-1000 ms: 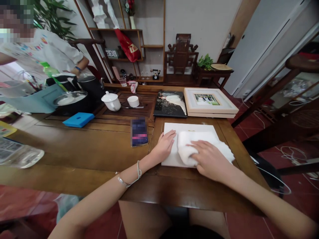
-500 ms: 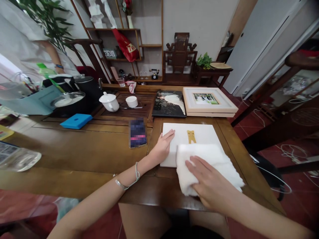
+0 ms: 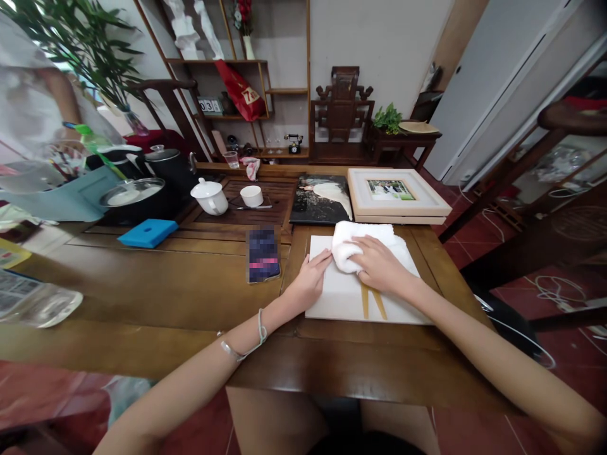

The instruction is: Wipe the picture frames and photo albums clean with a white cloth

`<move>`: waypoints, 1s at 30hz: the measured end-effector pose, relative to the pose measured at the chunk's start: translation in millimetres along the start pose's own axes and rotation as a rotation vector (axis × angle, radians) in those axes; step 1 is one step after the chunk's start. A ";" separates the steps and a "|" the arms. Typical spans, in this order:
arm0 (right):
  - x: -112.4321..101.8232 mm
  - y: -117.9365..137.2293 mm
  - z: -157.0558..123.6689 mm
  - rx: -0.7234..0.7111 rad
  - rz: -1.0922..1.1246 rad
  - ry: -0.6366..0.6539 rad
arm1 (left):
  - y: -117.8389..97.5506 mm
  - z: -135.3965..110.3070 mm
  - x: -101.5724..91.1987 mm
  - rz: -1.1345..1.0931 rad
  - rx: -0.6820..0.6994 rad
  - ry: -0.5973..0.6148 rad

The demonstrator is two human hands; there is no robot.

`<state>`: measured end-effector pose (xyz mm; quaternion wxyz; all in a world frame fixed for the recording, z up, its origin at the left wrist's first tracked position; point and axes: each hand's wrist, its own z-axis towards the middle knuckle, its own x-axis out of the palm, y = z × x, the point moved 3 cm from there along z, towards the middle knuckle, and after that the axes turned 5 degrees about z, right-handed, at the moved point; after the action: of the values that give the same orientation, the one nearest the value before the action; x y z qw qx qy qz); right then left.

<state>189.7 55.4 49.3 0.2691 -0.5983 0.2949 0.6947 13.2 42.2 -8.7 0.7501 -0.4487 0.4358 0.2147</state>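
Note:
A white board (image 3: 339, 300) lies flat on the wooden table near its right end. On it shows a yellow-brown figure (image 3: 374, 303), of which two leg-like strips are visible; its upper part is hidden. My right hand (image 3: 378, 262) is closed on a folded white towel (image 3: 348, 243), pressed onto the upper part of the board. My left hand (image 3: 310, 281) rests on the board's left edge with fingers stretched out, the tips close to the towel. A silvery bracelet (image 3: 232, 351) circles my left wrist.
Left of the board lies a phone (image 3: 263, 254). Behind are a black picture panel (image 3: 320, 199) and a wooden photo frame (image 3: 398, 196). A white teapot (image 3: 208, 196), a small cup (image 3: 251, 196) and a blue sponge-like block (image 3: 148, 232) stand leftward. A person (image 3: 47, 101) is at the far left.
My right hand has moved the towel away from me, from the board's near edge to its far part. The figure's lower strips came into view and its top got covered. My left hand stayed put.

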 end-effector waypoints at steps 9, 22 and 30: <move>-7.3 74.2 -80.2 -0.221 0.099 0.073 | 1.8 -0.4 2.3 -0.003 0.011 -0.004; 2.2 -54.4 -48.2 0.137 0.144 -0.091 | 0.6 -0.6 0.6 0.007 0.010 0.020; -5.6 -28.7 -74.7 0.086 0.149 -0.014 | 0.6 -0.7 2.1 -0.009 -0.003 0.008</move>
<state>261.5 20.1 44.2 0.2444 -0.5577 0.3662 0.7036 13.5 41.7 -10.9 0.7488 -0.4525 0.4364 0.2101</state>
